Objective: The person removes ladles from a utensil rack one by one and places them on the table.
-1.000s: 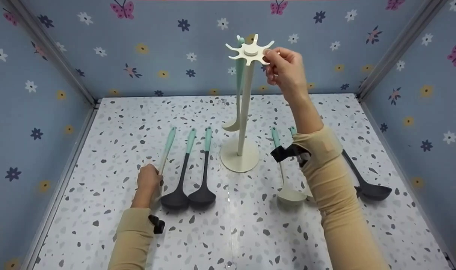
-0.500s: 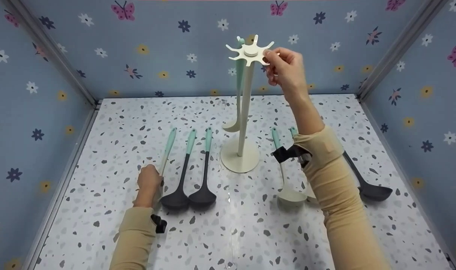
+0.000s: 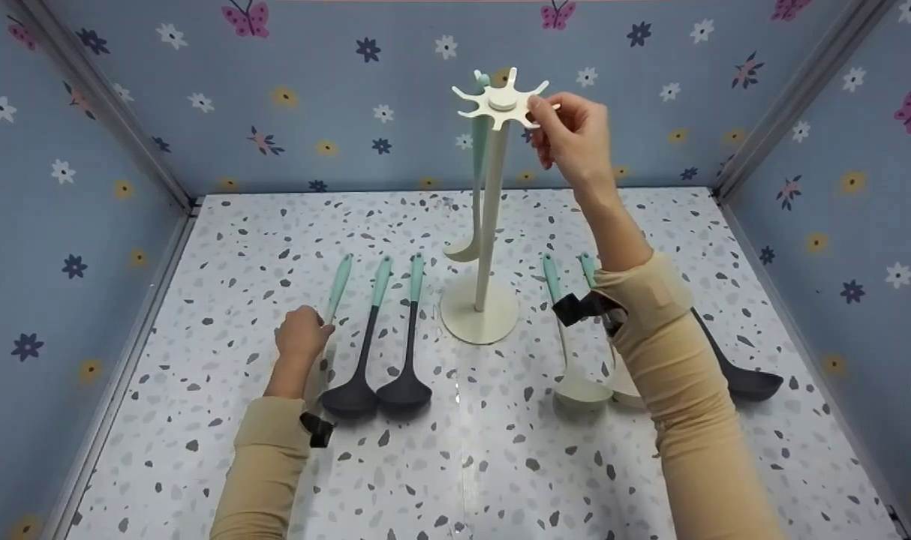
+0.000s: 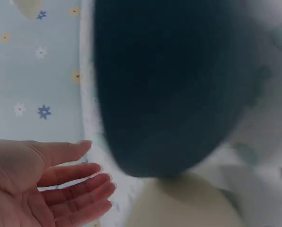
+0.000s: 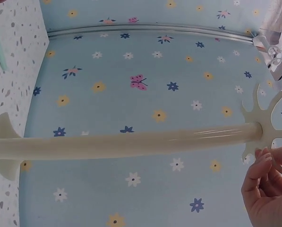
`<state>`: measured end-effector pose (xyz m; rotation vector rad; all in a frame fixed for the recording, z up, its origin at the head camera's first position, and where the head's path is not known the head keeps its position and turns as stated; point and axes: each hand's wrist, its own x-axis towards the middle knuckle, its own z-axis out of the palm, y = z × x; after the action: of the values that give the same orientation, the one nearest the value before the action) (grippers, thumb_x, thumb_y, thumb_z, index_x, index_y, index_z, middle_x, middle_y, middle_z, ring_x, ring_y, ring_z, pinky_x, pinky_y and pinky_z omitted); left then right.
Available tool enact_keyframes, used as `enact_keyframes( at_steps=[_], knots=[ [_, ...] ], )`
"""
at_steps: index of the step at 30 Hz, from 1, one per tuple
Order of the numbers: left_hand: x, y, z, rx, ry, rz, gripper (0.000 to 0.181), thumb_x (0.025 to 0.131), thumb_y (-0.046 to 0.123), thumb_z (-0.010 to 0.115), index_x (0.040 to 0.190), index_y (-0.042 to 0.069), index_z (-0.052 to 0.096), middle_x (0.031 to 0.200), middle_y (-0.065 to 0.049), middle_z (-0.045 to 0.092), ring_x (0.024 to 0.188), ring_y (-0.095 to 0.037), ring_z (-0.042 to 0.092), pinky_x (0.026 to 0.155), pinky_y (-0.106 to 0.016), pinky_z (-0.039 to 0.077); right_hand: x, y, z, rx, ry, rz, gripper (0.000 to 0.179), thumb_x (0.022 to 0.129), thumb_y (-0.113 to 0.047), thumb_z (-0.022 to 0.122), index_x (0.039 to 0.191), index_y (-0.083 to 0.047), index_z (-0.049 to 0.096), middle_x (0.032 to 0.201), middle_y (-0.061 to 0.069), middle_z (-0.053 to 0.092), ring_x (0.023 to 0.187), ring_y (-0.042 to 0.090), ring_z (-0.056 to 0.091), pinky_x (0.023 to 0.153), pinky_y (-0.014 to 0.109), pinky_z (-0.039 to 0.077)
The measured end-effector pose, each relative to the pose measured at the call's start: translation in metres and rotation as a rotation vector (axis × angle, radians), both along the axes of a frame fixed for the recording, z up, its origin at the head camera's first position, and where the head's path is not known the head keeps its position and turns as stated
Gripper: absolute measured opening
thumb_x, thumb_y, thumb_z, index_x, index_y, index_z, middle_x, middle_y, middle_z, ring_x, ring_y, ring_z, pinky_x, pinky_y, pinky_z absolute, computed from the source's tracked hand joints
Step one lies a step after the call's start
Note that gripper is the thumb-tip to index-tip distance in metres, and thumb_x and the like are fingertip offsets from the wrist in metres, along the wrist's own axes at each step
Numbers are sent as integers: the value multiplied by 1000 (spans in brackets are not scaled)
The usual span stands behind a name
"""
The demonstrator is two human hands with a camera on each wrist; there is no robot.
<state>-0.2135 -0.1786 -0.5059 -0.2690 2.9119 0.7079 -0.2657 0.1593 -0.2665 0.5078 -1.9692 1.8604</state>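
A cream rotating utensil stand (image 3: pixel 489 210) rises from a round base, with hooks fanning out at its top. My right hand (image 3: pixel 575 139) pinches one of those hooks between thumb and fingers, which the right wrist view also shows. One ladle with a green handle (image 3: pixel 479 161) hangs at the stand's far left side. My left hand (image 3: pixel 302 334) is low over the table, beside a cream ladle with a green handle (image 3: pixel 340 279); its bowl is mostly hidden by the arm. In the left wrist view the fingers (image 4: pixel 84 187) are nearly straight, holding nothing.
Two black ladles (image 3: pixel 350 397) lie right of my left hand, their bowls side by side. Beyond the stand, two cream ladles (image 3: pixel 583 391) and a black ladle (image 3: pixel 752 382) lie under or beside my right arm. Flowered walls (image 3: pixel 395 150) enclose the speckled table (image 3: pixel 455 465).
My left hand has moved slightly farther up along the cream ladle, toward its green handle. My right hand stays at the hook, and the stand looks much the same.
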Motion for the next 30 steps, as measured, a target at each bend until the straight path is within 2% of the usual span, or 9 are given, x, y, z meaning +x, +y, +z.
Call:
enact_keyframes(
  at_steps=[5, 9, 14, 17, 24, 30],
  knots=[
    [-10, 13, 25, 28, 64, -20, 30, 84, 14, 60, 100, -11, 60, 93, -24, 61, 81, -35, 59, 69, -46, 48, 2, -1, -1, 45, 38, -59, 17, 87, -11, 57, 76, 0, 62, 56, 5, 52, 43, 13, 44, 39, 19, 40],
    [-17, 27, 50, 82, 154, -60, 29, 85, 14, 59, 100, -10, 60, 87, -21, 62, 75, -30, 60, 65, -40, 48, 8, 0, 2, 133, 16, -163, 17, 87, -16, 58, 84, 1, 63, 63, 9, 56, 48, 15, 48, 44, 19, 44],
    [-23, 45, 84, 160, 306, -130, 30, 87, 18, 58, 103, -6, 61, 88, -17, 62, 76, -27, 59, 65, -38, 47, 15, -1, 2, 319, 46, -317, 22, 88, -23, 56, 95, -3, 62, 74, 8, 60, 58, 14, 53, 51, 18, 47],
    [-25, 59, 106, 214, 408, -182, 29, 87, 18, 58, 105, -5, 61, 91, -17, 62, 78, -26, 59, 66, -37, 48, 18, -1, 1, 375, 77, -365, 23, 89, -24, 55, 97, -3, 62, 75, 7, 60, 60, 12, 53, 52, 17, 47],
    [-28, 92, 157, 285, 564, -271, 28, 88, 17, 57, 107, -3, 61, 95, -14, 61, 83, -23, 58, 70, -33, 48, 21, 2, 2, 409, 124, -434, 22, 89, -22, 55, 95, -3, 63, 73, 6, 61, 62, 10, 53, 56, 17, 45],
    [-36, 112, 193, 331, 672, -317, 30, 90, 17, 54, 112, -2, 58, 100, -14, 60, 85, -21, 58, 74, -31, 48, 21, 4, 2, 399, 135, -452, 20, 88, -20, 56, 94, -2, 63, 75, 7, 61, 64, 9, 52, 58, 16, 44]
  ],
)
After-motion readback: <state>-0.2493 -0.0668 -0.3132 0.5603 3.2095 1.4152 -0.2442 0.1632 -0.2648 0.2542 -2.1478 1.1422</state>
